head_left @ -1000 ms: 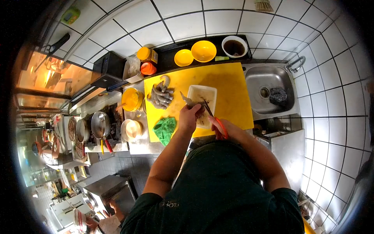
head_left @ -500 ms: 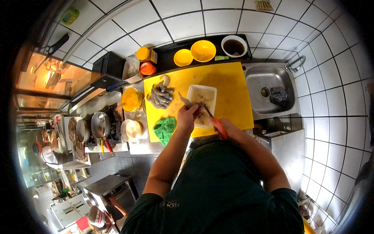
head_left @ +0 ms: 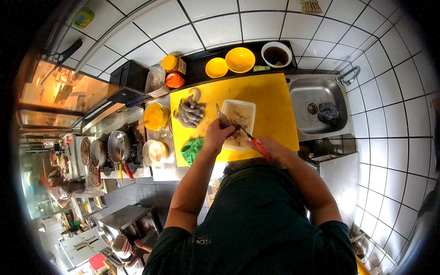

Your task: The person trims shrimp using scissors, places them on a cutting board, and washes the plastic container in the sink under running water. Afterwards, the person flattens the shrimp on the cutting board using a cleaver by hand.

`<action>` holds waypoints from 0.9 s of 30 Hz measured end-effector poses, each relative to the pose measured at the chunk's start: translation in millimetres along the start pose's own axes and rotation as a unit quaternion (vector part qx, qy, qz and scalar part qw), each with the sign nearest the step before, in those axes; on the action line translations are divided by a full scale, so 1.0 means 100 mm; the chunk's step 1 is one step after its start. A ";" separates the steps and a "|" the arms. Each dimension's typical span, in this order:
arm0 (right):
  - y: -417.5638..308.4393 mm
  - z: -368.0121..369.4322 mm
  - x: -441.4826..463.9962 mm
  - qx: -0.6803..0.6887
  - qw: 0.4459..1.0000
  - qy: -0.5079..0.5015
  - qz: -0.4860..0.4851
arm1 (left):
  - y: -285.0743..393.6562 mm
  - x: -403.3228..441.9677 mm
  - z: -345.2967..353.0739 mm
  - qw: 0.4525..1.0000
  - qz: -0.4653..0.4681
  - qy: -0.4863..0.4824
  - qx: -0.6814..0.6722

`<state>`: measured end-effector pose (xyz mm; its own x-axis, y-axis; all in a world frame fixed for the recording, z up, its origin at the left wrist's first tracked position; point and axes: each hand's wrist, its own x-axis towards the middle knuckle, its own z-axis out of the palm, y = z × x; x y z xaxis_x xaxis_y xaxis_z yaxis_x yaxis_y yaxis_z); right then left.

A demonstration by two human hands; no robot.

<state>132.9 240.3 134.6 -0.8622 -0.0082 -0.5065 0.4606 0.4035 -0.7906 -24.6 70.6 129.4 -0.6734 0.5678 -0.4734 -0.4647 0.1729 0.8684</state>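
My left hand (head_left: 217,134) is closed on a grey shrimp (head_left: 222,117) at the left edge of a white tray (head_left: 253,120). Red-handled scissors (head_left: 259,147) are gripped in my right hand (head_left: 271,147), their dark blades reaching to the shrimp over the tray. Cloudy liquid with dark bits lies in the tray. Several more shrimp (head_left: 188,111) are piled on the yellow board (head_left: 275,101), left of the tray. A green cloth (head_left: 191,150) lies beside my left forearm, which partly covers it.
Behind the board, a black shelf holds yellow bowls (head_left: 239,60) and a bowl of dark liquid (head_left: 276,55). At right is a steel sink (head_left: 319,87) with a scrubber (head_left: 328,112). Pans (head_left: 118,146) sit on the left stove. Two other people are at far left and lower left.
My left hand has moved slightly left and up, with the shrimp now more upright. The scissors and my right hand have shifted slightly right. The people in the background have moved.
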 end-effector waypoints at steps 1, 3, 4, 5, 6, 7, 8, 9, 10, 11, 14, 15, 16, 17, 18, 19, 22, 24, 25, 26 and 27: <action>0.04 0.01 0.01 -0.004 1.000 0.015 -0.020 | 0.03 -0.01 -0.01 1.000 -0.001 -0.008 0.010; 0.07 0.00 0.00 -0.024 0.999 0.022 -0.026 | 0.11 -0.04 -0.02 0.999 0.001 -0.025 0.034; 0.08 -0.02 0.00 -0.040 0.999 0.014 -0.012 | 0.14 -0.05 -0.04 0.998 0.004 -0.033 0.048; 0.07 -0.04 0.00 -0.057 0.998 0.006 0.002 | 0.16 -0.05 -0.05 0.997 0.006 -0.041 0.062; 0.05 -0.06 0.00 -0.072 0.997 -0.008 0.018 | 0.17 -0.04 -0.06 0.996 0.003 -0.047 0.070; 0.03 -0.09 0.00 -0.087 0.995 -0.022 0.034 | 0.19 -0.03 -0.07 0.996 0.000 -0.052 0.079; 0.01 -0.11 0.00 -0.102 0.993 -0.036 0.051 | 0.20 -0.02 -0.09 0.995 -0.003 -0.058 0.087; 0.03 -0.10 0.00 -0.102 0.993 -0.034 0.055 | 0.15 0.02 -0.12 0.995 -0.004 -0.061 0.073; 0.06 -0.08 0.00 -0.102 0.992 -0.031 0.059 | 0.05 0.09 -0.18 0.996 -0.005 -0.064 0.060; 0.09 -0.07 0.02 -0.102 0.992 -0.029 0.063 | 0.04 0.10 -0.19 0.997 -0.006 -0.066 0.046; 0.19 -0.03 0.08 -0.077 0.995 -0.041 0.041 | 0.05 0.10 -0.17 0.996 -0.015 -0.068 0.064; 0.17 -0.02 0.06 -0.017 0.997 -0.038 0.068 | 0.07 0.07 -0.13 0.997 -0.011 -0.063 0.043; 0.15 0.01 0.03 0.043 0.994 -0.036 0.094 | 0.09 0.03 -0.07 0.998 -0.007 -0.057 0.021; 0.11 0.02 0.01 0.103 0.987 -0.034 0.120 | 0.10 0.00 -0.03 0.999 -0.003 -0.052 0.000; 0.12 0.03 0.02 0.094 0.988 -0.026 0.121 | 0.10 -0.01 -0.04 0.998 0.007 -0.038 0.047; 0.15 0.04 0.06 0.085 0.989 -0.019 0.122 | 0.10 -0.01 -0.05 0.995 0.017 -0.025 0.094; 0.33 0.09 0.17 0.045 0.988 -0.015 0.144 | 0.05 0.04 -0.21 0.951 0.093 0.055 0.289; 0.33 0.09 0.15 0.055 0.986 -0.005 0.155 | 0.17 0.01 -0.29 0.930 0.097 0.101 0.339; 0.33 0.10 0.11 0.080 0.985 0.006 0.156 | 0.18 0.02 -0.35 0.929 0.102 0.119 0.334; 0.31 0.10 0.07 0.105 0.982 0.017 0.156 | 0.18 0.04 -0.43 0.928 0.108 0.138 0.329; 0.34 0.11 0.08 0.116 0.981 0.020 0.153 | 0.17 0.07 -0.52 0.926 0.114 0.157 0.323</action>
<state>143.7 243.6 99.7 -0.6817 0.1187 -0.7220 0.7307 0.1617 -0.6633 -67.0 35.7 132.7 -0.8929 0.4044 -0.1981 0.0831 0.5802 0.8102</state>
